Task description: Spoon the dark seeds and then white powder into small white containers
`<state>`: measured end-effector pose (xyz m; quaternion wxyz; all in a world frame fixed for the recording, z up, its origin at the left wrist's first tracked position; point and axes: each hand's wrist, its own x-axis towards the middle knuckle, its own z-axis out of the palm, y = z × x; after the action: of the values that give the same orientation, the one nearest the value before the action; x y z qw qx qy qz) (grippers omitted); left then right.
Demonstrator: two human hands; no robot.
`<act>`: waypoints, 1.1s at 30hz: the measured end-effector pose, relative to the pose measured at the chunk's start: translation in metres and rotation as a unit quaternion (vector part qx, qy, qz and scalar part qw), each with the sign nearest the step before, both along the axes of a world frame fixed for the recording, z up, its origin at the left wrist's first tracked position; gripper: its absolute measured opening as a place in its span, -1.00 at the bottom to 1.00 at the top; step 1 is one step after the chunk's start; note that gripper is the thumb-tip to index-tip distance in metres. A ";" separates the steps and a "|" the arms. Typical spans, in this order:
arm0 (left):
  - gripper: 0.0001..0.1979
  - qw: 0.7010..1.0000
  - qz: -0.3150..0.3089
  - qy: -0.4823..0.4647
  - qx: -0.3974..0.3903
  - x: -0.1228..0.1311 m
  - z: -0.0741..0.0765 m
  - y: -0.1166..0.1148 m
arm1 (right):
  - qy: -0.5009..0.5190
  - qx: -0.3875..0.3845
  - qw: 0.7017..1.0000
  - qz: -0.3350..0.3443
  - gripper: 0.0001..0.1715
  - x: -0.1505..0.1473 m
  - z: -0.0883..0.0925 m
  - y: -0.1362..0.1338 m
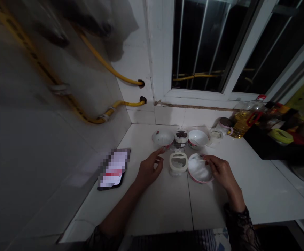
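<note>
My right hand (219, 169) is closed in a pinch over the right side of a bowl of white powder (199, 169); a small pale handle seems to show at its fingertips. My left hand (151, 167) has its fingers apart, holding nothing, just left of a clear jar with a white-rimmed lid (178, 164). Behind them stand a bowl (162, 138) at the left, a jar of dark contents (181, 136) in the middle, and a white bowl (198, 139) at the right.
A phone (114, 169) lies by the left wall. A lidded jar (215, 136), a mug (224, 126) and an oil bottle (242, 122) stand at the back right, beside a black box (261, 143) of kitchen items. Yellow pipes run along the left wall.
</note>
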<state>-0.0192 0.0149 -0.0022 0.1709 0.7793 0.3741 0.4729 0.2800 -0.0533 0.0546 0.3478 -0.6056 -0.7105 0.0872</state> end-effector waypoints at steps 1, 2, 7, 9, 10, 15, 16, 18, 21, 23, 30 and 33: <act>-0.56 1.000 -0.005 0.008 0.012 0.000 0.000 -0.001 | -0.003 0.006 1.000 -0.007 -0.64 0.001 -0.001 0.000; -0.60 1.000 -0.011 0.016 0.023 0.001 0.001 -0.001 | -0.008 0.011 1.000 -0.012 -0.64 0.001 -0.002 0.000; -0.61 0.997 -0.056 0.045 0.041 0.001 0.005 -0.006 | -0.007 0.002 0.999 0.032 -0.66 -0.004 -0.004 -0.001; -0.60 0.996 -0.065 0.049 0.042 0.001 0.007 -0.007 | 0.012 -0.025 0.998 0.055 -0.67 -0.005 -0.003 -0.003; -0.60 0.996 -0.068 0.050 0.043 0.001 0.008 -0.007 | 0.022 -0.040 0.997 0.062 -0.69 -0.004 -0.002 -0.004; -0.63 0.994 -0.073 0.062 0.058 0.002 0.007 -0.007 | 0.074 -0.029 0.996 0.043 -0.68 -0.002 -0.001 -0.008; -0.63 0.993 -0.075 0.065 0.061 0.002 0.006 -0.007 | 0.079 -0.018 0.996 0.045 -0.67 -0.003 -0.001 -0.008; -0.63 0.992 -0.076 0.069 0.068 0.003 0.005 -0.006 | 0.081 -0.015 0.994 0.066 -0.67 -0.005 -0.001 -0.008; -0.64 0.992 -0.074 0.075 0.076 0.004 0.003 -0.006 | 0.076 -0.037 0.992 0.098 -0.68 -0.007 -0.001 -0.009; -0.64 0.991 -0.072 0.076 0.079 0.004 0.004 -0.006 | 0.082 -0.035 0.992 0.092 -0.67 -0.007 -0.001 -0.009; -0.66 0.991 -0.074 0.072 0.081 0.005 0.006 -0.007 | 0.134 -0.031 0.989 0.045 -0.66 -0.006 0.002 -0.009; -0.66 0.992 -0.070 0.073 0.079 0.005 0.005 -0.007 | 0.185 -0.014 0.982 -0.031 -0.63 -0.006 0.005 -0.009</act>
<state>-0.0140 0.0082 0.0025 0.1131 0.8470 0.2916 0.4298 0.2742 -0.0626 0.0596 0.4677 -0.6052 -0.6134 0.1968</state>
